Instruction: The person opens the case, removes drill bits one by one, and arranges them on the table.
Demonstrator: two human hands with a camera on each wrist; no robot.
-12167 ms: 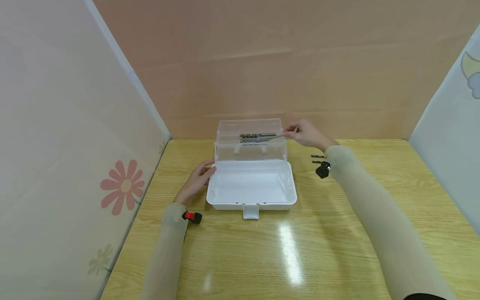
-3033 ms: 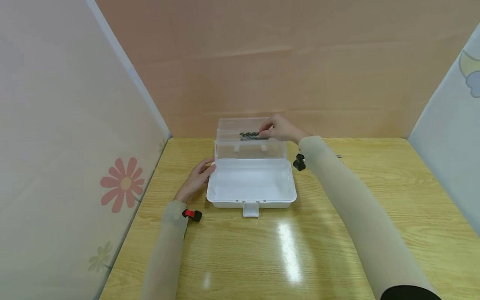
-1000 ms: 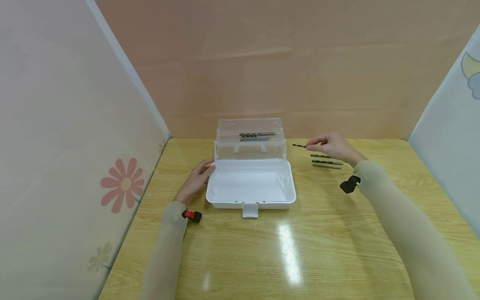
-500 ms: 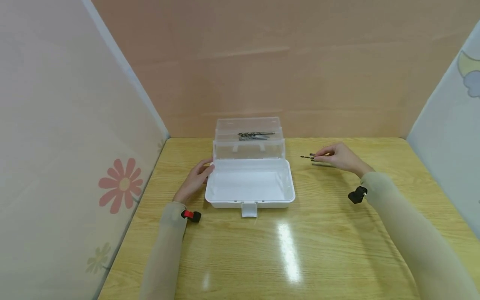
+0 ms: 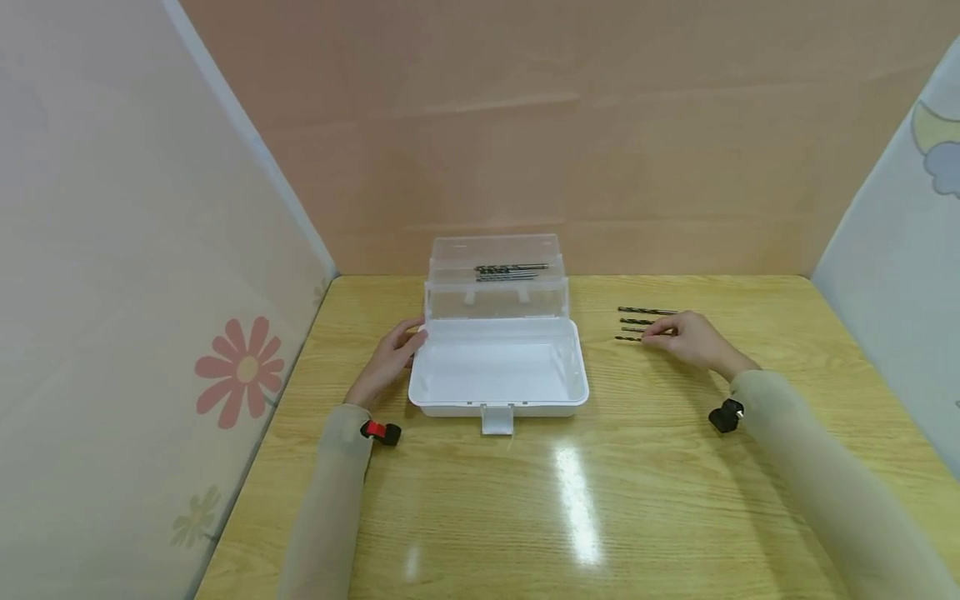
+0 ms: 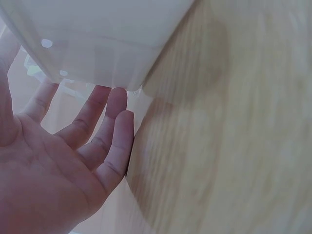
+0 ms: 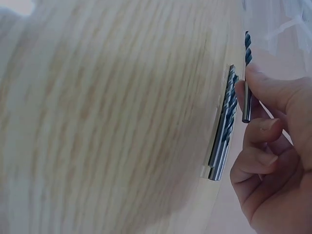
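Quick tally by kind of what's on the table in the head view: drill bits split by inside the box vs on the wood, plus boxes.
Drill bits on the table beside the right hand: 4
Drill bits in the clear upper tray, overlapping, so roughly: 3
Plastic boxes, open, left hand at its side: 1
Total: about 8

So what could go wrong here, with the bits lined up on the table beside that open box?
The right hand pinches a thin drill bit beside the row of loose bits; a nudge could roll them across the smooth table. The left hand only rests against the open box, so it might slide.
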